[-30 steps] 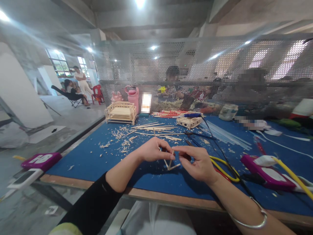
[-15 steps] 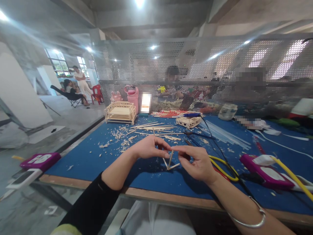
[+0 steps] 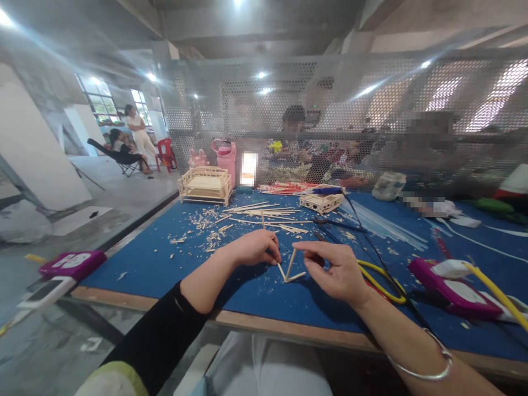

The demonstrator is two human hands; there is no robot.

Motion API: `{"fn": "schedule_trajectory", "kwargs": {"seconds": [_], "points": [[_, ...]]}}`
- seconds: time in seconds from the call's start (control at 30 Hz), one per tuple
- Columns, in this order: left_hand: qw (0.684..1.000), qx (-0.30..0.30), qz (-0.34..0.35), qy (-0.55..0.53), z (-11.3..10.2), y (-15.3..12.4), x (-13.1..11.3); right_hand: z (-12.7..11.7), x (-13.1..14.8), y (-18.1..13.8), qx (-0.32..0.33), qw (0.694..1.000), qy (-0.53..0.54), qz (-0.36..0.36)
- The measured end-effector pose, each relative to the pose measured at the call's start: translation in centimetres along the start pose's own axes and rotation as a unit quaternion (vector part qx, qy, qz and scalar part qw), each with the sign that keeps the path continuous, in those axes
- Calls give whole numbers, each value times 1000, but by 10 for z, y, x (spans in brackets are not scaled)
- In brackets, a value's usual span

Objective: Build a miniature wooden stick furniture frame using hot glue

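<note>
Bench: blue top with a wooden front edge.
Wooden model: railed, standing at the bench's far left side, in front of a pink bottle.
Right hand: thumb and forefinger apart, the forefinger's tip at the top of one of the joined sticks.
Left hand: fingertips pinched together on another of them.
Joined sticks: between the hands, near the bench's front edge, meeting at a low corner.
Wood chips: scattered beyond the left hand.
</note>
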State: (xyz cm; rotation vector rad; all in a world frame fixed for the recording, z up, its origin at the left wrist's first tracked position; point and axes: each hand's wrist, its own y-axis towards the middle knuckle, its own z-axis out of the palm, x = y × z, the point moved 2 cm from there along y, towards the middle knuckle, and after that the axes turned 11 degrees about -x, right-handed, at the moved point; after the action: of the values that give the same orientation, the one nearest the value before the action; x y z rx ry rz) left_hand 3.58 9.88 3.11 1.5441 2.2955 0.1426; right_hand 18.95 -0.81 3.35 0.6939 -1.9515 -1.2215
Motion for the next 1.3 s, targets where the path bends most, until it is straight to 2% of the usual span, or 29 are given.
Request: {"fn": "schedule_trajectory", "kwargs": {"seconds": [0.37, 0.53, 0.73, 0.83, 0.93, 1.03, 1.13, 1.3], "points": [[1000, 4, 26, -17, 4, 3, 1, -2, -4, 0, -4, 1000, -1, -1], [999, 1, 14, -30, 2, 2, 2, -1, -7, -3, 2, 999, 10, 39], [999, -2, -18, -27, 3, 0, 4, 4, -11, -4, 38, 981, 66, 179], [999, -7, -37, -17, 3, -2, 4, 8, -16, -3, 33, 956, 130, 262], [998, -15, -59, 1, 3, -6, 3, 13, -24, -3, 17, 917, 172, 359], [995, -31, -85, 28, 3, -10, 2, 18, -32, -5, 69, 893, 162, 415], [991, -45, -112, 57, 4, -12, 0, 20, -34, -5, 111, 903, 129, 395], [982, -54, -148, 100, 5, -11, -5, 21, -35, -3, 101, 937, 62, 329]]}}
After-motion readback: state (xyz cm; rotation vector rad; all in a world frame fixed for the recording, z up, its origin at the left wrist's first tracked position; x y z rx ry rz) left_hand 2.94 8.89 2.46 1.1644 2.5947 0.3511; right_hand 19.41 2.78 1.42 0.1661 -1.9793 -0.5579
